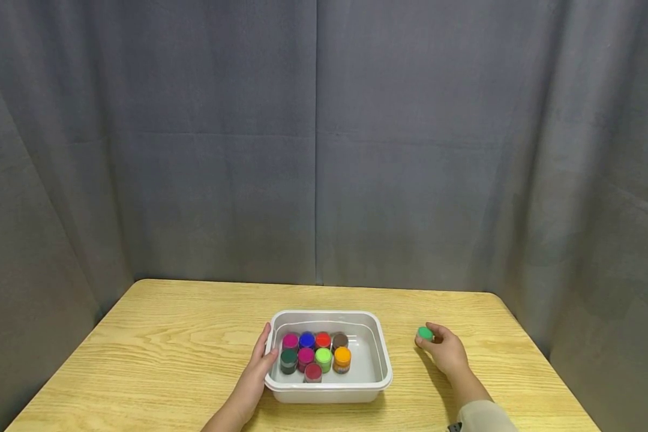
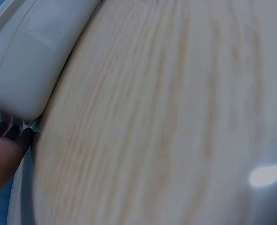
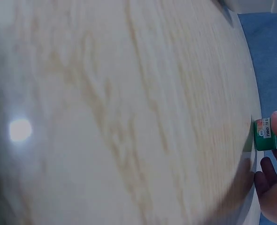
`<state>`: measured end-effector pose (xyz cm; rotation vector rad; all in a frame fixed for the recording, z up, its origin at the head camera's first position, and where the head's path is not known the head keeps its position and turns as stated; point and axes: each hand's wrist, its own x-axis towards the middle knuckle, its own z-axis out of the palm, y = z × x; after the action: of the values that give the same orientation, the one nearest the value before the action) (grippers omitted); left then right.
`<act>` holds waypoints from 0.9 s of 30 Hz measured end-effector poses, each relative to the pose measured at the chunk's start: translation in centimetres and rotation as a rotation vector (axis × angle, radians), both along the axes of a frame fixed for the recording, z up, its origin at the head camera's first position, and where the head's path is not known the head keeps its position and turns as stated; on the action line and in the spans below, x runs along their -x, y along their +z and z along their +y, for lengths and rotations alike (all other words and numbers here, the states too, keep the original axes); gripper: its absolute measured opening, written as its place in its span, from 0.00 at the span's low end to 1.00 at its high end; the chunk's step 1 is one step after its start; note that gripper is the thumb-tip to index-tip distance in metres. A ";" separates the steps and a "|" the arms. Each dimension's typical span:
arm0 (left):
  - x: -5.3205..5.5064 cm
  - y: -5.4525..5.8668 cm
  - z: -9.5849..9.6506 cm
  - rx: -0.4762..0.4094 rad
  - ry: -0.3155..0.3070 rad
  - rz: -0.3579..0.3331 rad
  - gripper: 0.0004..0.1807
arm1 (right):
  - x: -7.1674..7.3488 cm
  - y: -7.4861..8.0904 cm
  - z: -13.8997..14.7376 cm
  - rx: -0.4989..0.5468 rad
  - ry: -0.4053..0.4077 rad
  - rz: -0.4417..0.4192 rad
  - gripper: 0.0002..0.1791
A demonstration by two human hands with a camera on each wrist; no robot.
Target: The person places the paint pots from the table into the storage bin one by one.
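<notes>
A white plastic tub (image 1: 329,393) stands near the front middle of the table, holding several small paint jars with coloured lids, among them an orange-lidded jar (image 1: 342,358) and a dark red-lidded jar (image 1: 313,373). My left hand (image 1: 258,367) grips the tub's left side, the thumb over the rim and the fingers along the outer wall. To the right of the tub, my right hand (image 1: 444,348) pinches a green paint jar (image 1: 425,333) between thumb and fingers. In the right wrist view the green jar (image 3: 265,134) shows a printed label.
A light wood-grain table (image 1: 183,324) spreads beneath everything. Grey curtains (image 1: 313,180) hang behind it and along both sides. Inside the tub, the jars sit in rows toward the left, with bare tub floor on the right.
</notes>
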<state>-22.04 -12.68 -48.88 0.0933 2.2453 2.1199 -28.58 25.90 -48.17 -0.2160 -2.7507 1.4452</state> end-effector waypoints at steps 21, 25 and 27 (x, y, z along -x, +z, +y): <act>-0.1 0.1 0.0 -0.012 -0.010 0.005 0.35 | -0.1 3.6 -1.1 0.174 0.047 0.075 0.33; -0.2 0.2 0.0 -0.008 -0.008 0.004 0.35 | -0.3 4.6 -1.8 0.154 0.066 0.097 0.32; -0.2 0.2 0.0 -0.008 -0.007 0.004 0.35 | -0.3 5.1 -2.2 0.147 0.072 0.108 0.32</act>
<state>-21.85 -12.64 -48.65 0.1056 2.2350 2.1275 -28.32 23.70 -43.09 -0.0403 -2.5954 1.6265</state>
